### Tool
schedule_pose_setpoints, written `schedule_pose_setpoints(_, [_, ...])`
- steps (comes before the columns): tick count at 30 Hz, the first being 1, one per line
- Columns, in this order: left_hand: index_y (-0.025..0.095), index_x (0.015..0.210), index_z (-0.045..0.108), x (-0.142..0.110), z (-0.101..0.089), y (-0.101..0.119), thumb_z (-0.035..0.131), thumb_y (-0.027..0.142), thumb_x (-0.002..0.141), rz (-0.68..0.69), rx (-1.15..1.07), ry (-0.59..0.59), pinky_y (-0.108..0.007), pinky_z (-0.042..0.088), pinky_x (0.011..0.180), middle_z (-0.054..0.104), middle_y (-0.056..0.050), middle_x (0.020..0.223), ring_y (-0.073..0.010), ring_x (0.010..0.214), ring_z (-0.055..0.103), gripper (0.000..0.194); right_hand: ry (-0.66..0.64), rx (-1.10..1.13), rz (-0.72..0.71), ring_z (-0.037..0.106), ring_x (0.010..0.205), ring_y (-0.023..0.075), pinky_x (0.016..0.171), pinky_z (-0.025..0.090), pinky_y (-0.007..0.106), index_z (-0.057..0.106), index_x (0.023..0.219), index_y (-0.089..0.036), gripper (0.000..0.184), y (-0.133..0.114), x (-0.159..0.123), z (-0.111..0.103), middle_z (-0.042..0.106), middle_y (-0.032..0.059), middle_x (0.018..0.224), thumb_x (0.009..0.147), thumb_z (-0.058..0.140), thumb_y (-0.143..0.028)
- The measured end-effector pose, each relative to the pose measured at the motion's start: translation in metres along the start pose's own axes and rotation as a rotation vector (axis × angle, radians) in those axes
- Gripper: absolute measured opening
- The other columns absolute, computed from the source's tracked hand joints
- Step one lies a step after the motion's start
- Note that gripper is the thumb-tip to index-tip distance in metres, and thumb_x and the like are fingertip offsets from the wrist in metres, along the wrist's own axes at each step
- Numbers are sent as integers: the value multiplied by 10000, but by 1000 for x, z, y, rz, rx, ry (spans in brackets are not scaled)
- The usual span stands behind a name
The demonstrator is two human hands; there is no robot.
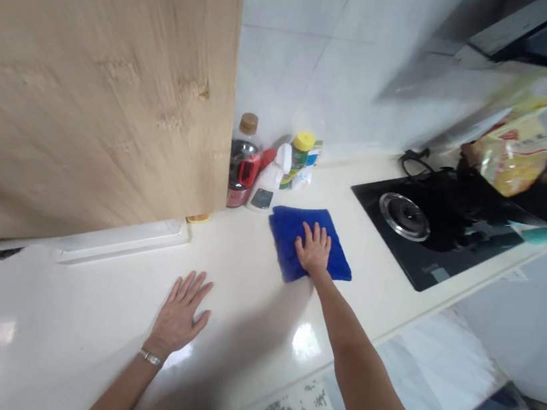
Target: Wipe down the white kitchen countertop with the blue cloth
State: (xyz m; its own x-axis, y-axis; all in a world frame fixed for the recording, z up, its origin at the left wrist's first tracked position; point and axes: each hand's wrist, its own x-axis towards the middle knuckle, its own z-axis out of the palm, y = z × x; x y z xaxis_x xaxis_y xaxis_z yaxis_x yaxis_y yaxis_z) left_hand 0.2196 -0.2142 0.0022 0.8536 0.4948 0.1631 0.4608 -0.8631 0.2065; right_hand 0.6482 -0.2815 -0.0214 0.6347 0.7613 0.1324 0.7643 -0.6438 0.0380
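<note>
Two bare hands at a white table, seen from above: the right hand lies palm down on a blue cloth, its fingers extended, slightly spread and resting flat on the fabric without gripping it; the left hand lies flat on the bare surface to the left and nearer the viewer, fingers spread and holding nothing, a band around its wrist. The cloth is spread on the table between the left hand and a black hob. Just behind it, near the wall, stand a brown-capped bottle, a white spray bottle and a yellow-capped container. A wooden panel fills the upper left; a yellow bag appears beyond the hob's burner
</note>
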Motion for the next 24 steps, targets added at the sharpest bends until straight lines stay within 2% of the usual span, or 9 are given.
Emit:
schedule_pose_setpoints(2, [232,1548,401,0,-1,2,486,430,980,-8,1,-22,-553,204,1250,285,-55,1657,-308,1543,204,607,-1,-14,13,237,1498,367,1175,239,579,320,1588,-212,612,2,3,4,284,150,1645,1024,311,-450])
schedule_pose_setpoints(5, [230,1552,390,-2,-1,6,479,422,985,-32,-20,-42,-551,201,1254,284,-58,1658,-301,1548,189,605,10,-23,-4,239,1493,397,1163,246,592,330,1583,-176,623,-5,-14,5,283,191,1635,1025,310,-452])
schedule_pose_setpoints(9, [229,1554,381,-6,1,7,475,399,988,-54,-64,-52,-545,185,1265,275,-58,1662,-286,1553,175,598,69,-10,-98,218,1496,430,1148,252,621,342,1577,-154,630,-34,-66,-1,278,224,1627,1018,337,-446])
schedule_pose_setpoints(13, [206,1555,369,-9,3,8,463,371,992,-76,-117,-39,-536,172,1275,281,-83,1658,-265,1553,181,595,110,37,-221,202,1500,444,1133,268,652,342,1578,-155,634,-86,-131,-14,266,227,1632,998,378,-411])
schedule_pose_setpoints(16, [164,1552,365,-11,5,13,445,338,993,-113,-184,17,-516,211,1271,309,-136,1640,-243,1543,223,591,104,93,-294,177,1508,458,1116,269,700,327,1585,-161,649,-126,-178,-24,258,219,1638,980,390,-389])
schedule_pose_setpoints(19, [148,1510,433,-20,5,16,446,327,987,-142,-264,90,-514,276,1252,414,-158,1581,-250,1507,318,553,78,161,-390,148,1521,452,1134,257,700,367,1571,-156,651,-149,-216,-31,254,200,1645,967,385,-396])
schedule_pose_setpoints(21, [157,1488,466,-34,3,14,446,314,987,-150,-300,147,-520,299,1245,468,-155,1544,-253,1486,362,526,68,196,-432,145,1524,448,1143,251,700,395,1560,-152,652,-154,-229,-32,264,195,1643,958,378,-403])
schedule_pose_setpoints(24, [191,1481,476,-70,-4,5,423,270,993,-195,-331,268,-525,317,1240,499,-141,1522,-232,1485,365,497,86,221,-425,157,1516,468,1113,253,745,405,1555,-152,655,-160,-231,-31,305,208,1622,948,372,-396])
